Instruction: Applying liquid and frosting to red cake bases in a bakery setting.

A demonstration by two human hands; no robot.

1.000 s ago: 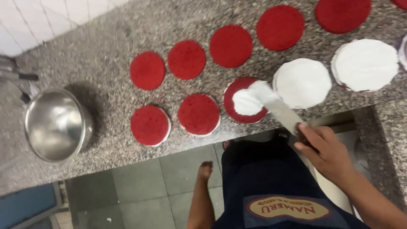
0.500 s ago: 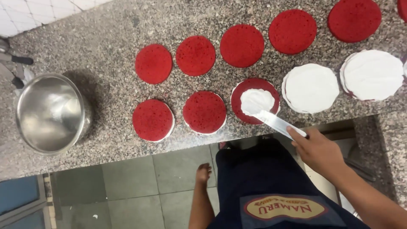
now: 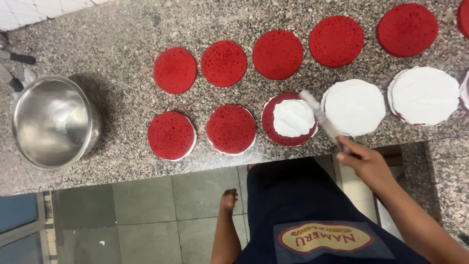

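**Ana:** Look at your speckled grey stone bench (image 3: pixel 122 29) first. It is the biggest thing here. How much have you done?

**Ben:** I think you are less than halfway. Two round red cakes are all covered in white cream: one (image 3: pixel 355 107) just beside the cake you are working on, and one (image 3: pixel 424 95) further right. A bit of another white one peeks in at the right edge.

**Ana:** And the round red cake with a white blob of cream in its middle (image 3: pixel 288 119)?

**Ben:** You have only started that one. A red ring shows all round the cream. It sits near the front edge of the bench.

**Ana:** What is left?

**Ben:** Two bare red cakes on white bases, (image 3: pixel 230 129) and (image 3: pixel 171 135), wait to its left. Five more plain red rounds lie in the back row (image 3: pixel 277 54). The shiny round steel bowl (image 3: pixel 53 122) stands well apart, at the left.

**Ana:** Now your hands.

**Ben:** The fingers of your right hand (image 3: pixel 369 164) are curled tight round the handle of the long flat spreading knife with cream on it (image 3: pixel 320 116). Its blade reaches over the edge of the half-done cake. Your left hand (image 3: pixel 227 199) hangs down by your side. Its fingers seem loosely curled and hold nothing.
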